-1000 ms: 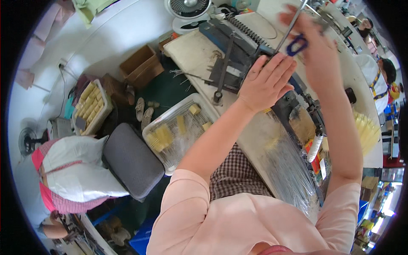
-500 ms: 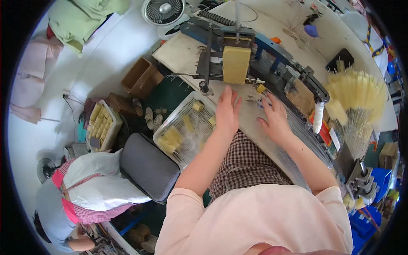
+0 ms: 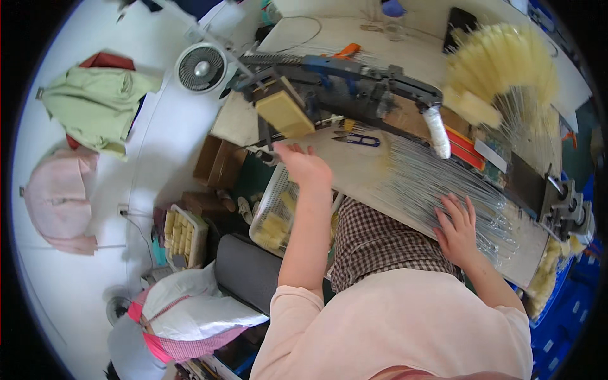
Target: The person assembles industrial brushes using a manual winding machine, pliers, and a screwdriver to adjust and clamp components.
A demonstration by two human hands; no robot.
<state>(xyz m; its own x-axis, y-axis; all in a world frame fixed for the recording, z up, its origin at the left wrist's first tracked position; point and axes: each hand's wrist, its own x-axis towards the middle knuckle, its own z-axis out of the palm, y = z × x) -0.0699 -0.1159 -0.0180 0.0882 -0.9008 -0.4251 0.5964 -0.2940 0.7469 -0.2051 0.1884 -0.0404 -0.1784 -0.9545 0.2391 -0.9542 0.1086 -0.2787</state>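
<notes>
My left hand (image 3: pixel 308 170) is open, its fingers stretched toward a small crank knob (image 3: pixel 268 156) on the bench machine. Whether the fingertips touch the knob, I cannot tell. Just above that hand, a tilted yellow block (image 3: pixel 284 114) sits in the machine's dark frame. My right hand (image 3: pixel 457 231) rests with fingers spread on a wide layer of thin metal wires (image 3: pixel 421 171) along the bench's near edge. Blue-handled thread snips (image 3: pixel 358 139) lie between the hands, below a small yellow piece (image 3: pixel 349 125) at the machine's rod.
The long dark machine (image 3: pixel 354 88) crosses the bench, with a white-wrapped handle (image 3: pixel 436 133). A fan of yellow brushes (image 3: pixel 500 69) stands at far right. At left are a white basket (image 3: pixel 272 196), a cardboard box (image 3: pixel 218 161), a grey chair (image 3: pixel 247 269) and a bent-over co-worker (image 3: pixel 183 310).
My right hand has moved right and nearer, onto the wires. My left hand has shifted left toward the knob. The yellow block has swung left and tilted. The view has turned.
</notes>
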